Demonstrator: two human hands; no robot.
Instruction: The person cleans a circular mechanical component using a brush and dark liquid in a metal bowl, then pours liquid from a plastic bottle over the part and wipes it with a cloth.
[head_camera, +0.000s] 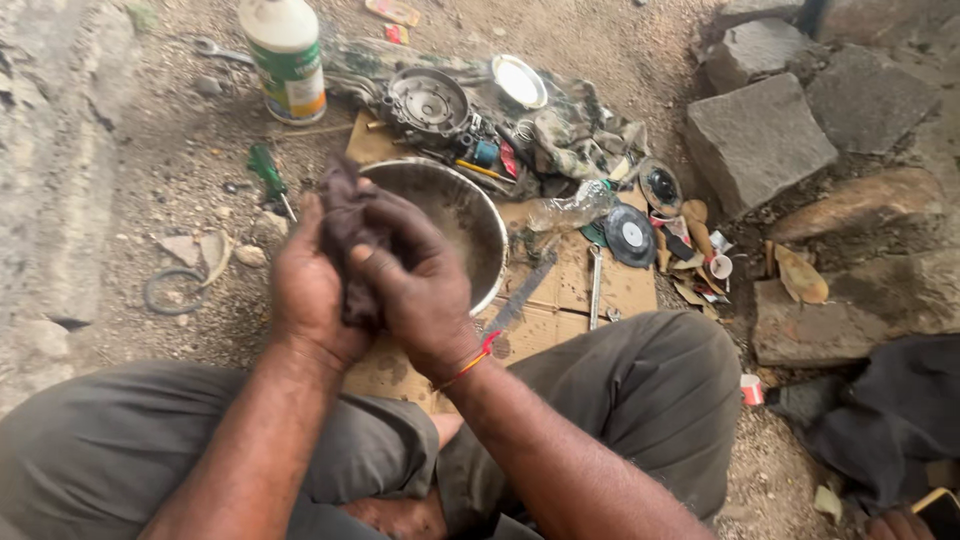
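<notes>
A: Currently, both hands are at frame centre, over the person's lap. What has the left hand (308, 285) got?

B: Fingers curled closed round a dark rag (348, 235). The cloth bunches up above the knuckles and hangs down between the two palms.

A: And the right hand (420, 290)?

B: Also closed on the same rag, from the other side; fingers folded over the cloth, thumb pressed against it. A red thread band (478, 357) sits on that wrist. Whether anything is wrapped inside the cloth, I cannot tell.

A: Position of the rag relative to the ground items?

B: Held up in the air, in front of a steel bowl (455, 215) that rests on flattened cardboard (575, 285). Rag overlaps the bowl's left rim in view; contact cannot be judged.

A: Surroundings?

B: White plastic bottle (287, 55) upright at the top left. Green-handled screwdriver (270, 178) on the dirt just left of the bowl. Round metal engine part (428, 103) behind the bowl, on a camouflage cloth (575, 125). Flat wrench (595, 285) on the cardboard to the right, black discs (630, 235) near it. Stone blocks (760, 140) at the right.
</notes>
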